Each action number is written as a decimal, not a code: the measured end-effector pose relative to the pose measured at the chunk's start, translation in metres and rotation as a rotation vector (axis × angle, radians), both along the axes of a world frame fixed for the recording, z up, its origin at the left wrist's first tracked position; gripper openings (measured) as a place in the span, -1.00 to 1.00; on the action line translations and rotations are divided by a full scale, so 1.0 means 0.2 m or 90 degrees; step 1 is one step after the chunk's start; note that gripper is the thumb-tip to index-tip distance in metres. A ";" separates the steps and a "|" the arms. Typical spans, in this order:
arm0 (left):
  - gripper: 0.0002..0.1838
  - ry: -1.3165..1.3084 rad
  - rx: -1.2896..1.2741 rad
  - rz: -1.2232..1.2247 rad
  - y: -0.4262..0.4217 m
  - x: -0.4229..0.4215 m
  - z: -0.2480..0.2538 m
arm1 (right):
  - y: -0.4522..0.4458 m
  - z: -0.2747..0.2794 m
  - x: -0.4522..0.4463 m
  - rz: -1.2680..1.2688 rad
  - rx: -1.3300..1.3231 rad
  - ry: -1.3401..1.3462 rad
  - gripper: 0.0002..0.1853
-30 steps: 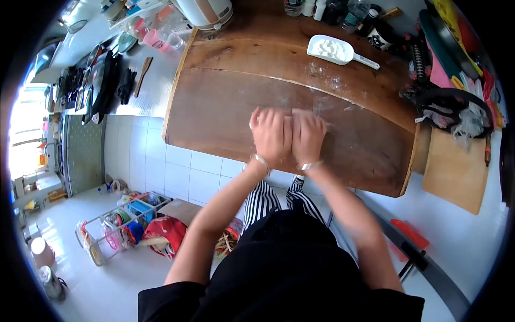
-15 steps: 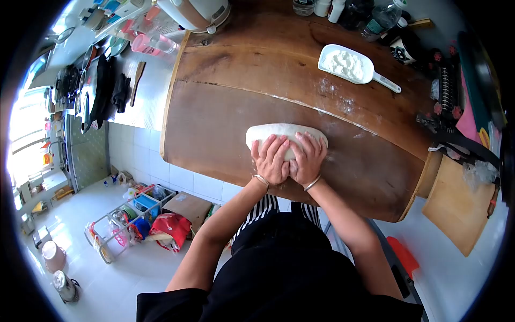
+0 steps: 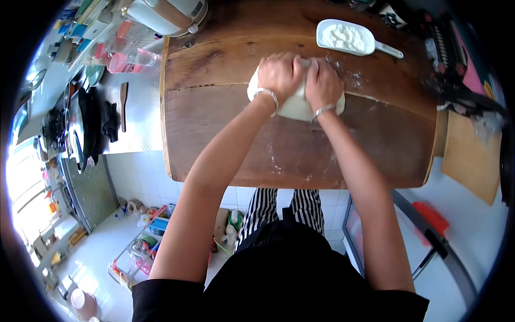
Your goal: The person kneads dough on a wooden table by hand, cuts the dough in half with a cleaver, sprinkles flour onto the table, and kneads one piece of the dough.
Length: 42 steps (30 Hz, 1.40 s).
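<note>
A pale lump of dough [image 3: 296, 109] lies on the wooden board [image 3: 220, 134], flattened and broad under both hands. My left hand [image 3: 280, 74] presses on its left part, fingers curled over the far side. On the right part, my right hand [image 3: 324, 83] bears down in the same way, thumb alongside the left one. Both hands are somewhat smeared by motion, and their fingertips are hidden. Beyond the dough, to the right, rests a white scoop [image 3: 388, 50] holding white flour [image 3: 343, 36].
An electric kettle [image 3: 161, 15] stands at the back left, near pink cups [image 3: 122, 63]. A wooden spatula [image 3: 124, 107] lies on the metal counter to the left. Flour dust marks the board. A tan board [image 3: 472, 155] is at the right, beyond the work board's edge.
Both hands have pushed away from my body, arms now stretched out, and the dough has moved farther across the board with them. The camera view has shifted too.
</note>
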<state>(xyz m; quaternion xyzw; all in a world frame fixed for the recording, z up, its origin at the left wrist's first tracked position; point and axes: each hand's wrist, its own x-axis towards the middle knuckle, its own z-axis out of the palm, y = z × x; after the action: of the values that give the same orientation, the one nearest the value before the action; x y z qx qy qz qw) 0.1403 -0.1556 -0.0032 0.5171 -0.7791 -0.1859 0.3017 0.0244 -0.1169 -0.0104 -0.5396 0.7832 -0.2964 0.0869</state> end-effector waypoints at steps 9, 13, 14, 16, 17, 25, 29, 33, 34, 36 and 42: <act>-0.57 0.030 0.123 0.222 0.50 0.42 0.04 | 0.28 0.09 0.40 0.144 0.183 -0.048 -0.48; -0.72 0.058 0.051 0.338 1.05 0.53 0.00 | 0.72 0.13 0.50 0.301 0.097 -0.040 -0.66; -0.73 0.062 0.049 0.371 1.13 0.47 -0.01 | 0.79 0.12 0.45 0.310 0.047 -0.075 -0.70; -0.71 0.093 -0.011 0.357 1.18 0.29 0.00 | 0.85 0.07 0.31 0.312 -0.010 -0.103 -0.73; -0.71 0.105 -0.007 0.324 1.17 0.19 0.00 | 0.86 0.04 0.20 0.280 -0.024 -0.119 -0.73; -0.68 0.103 0.098 0.002 0.85 -0.65 0.10 | 0.75 0.20 -0.63 0.102 -0.053 -0.025 -0.73; -0.52 0.080 -0.103 -0.062 1.03 -0.66 -0.16 | 0.99 0.02 -0.65 0.074 -0.202 0.068 -0.66; -0.51 -0.003 -0.050 -0.078 0.85 -0.74 -0.08 | 0.82 -0.04 -0.76 0.068 -0.188 0.053 -0.65; -0.51 -0.026 -0.036 -0.086 0.77 -0.77 -0.06 | 0.74 -0.04 -0.79 0.068 -0.166 0.040 -0.65; -0.53 -0.038 -0.039 -0.099 0.64 -0.81 -0.03 | 0.63 -0.03 -0.82 0.050 -0.159 0.049 -0.66; -0.68 -0.060 -0.043 -0.107 0.38 -0.92 -0.01 | 0.41 -0.03 -0.89 -0.026 -0.092 0.005 -0.76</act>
<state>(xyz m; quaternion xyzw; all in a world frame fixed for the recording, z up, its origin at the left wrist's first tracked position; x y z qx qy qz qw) -0.0427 -0.0788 -0.0058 0.4474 -0.8389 -0.1597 0.2656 -0.1529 -0.0350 -0.0166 -0.5294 0.7711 -0.3516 0.0389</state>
